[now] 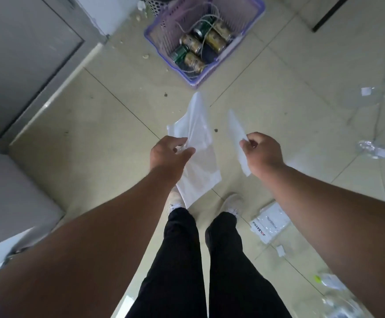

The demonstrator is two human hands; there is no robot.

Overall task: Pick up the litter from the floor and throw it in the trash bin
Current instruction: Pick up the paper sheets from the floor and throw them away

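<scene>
Both arms reach forward at the centre of the frame. The left hand (169, 151) pinches a large clear plastic bag (198, 154); the right hand (263, 152) pinches one narrow white strip (238, 134) (thin, translucent). At the top centre, the purple basket (251, 17) holds about six cans (214, 41).

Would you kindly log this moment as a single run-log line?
left hand holds plastic bag | right hand pinches white scrap | purple basket ahead, cans inside | litter still on floor
</scene>
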